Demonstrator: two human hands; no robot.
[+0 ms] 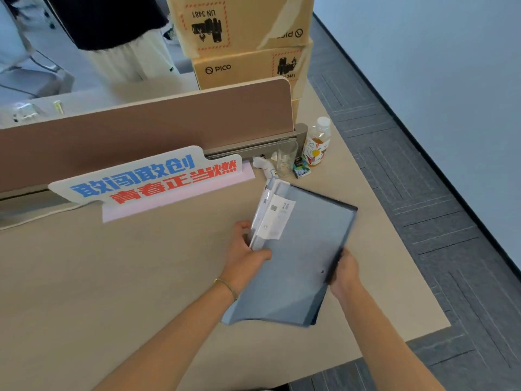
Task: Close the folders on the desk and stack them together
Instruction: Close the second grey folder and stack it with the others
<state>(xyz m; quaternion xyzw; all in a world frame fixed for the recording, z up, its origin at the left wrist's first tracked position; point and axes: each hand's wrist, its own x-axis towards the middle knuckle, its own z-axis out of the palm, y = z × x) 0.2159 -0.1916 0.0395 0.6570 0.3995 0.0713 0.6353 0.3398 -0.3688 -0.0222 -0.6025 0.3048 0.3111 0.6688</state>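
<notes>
A stack of closed blue-grey folders (298,261) lies on the beige desk (112,277), near its right side, with white spine labels along the left edge. My left hand (245,255) grips the stack at its spine side, thumb on the top cover. My right hand (345,270) holds the stack's right edge, fingers curled around it. The edges of the lower folders show at the bottom right and far corner. How many folders are in the stack cannot be told.
A printed sign (152,179) stands by the brown partition (146,131). A glass (286,158), a drink bottle (317,142), a small carton (301,167) and a white device (263,165) sit behind the folders. Cardboard boxes (248,43) stand behind the partition. The desk edge runs close on the right.
</notes>
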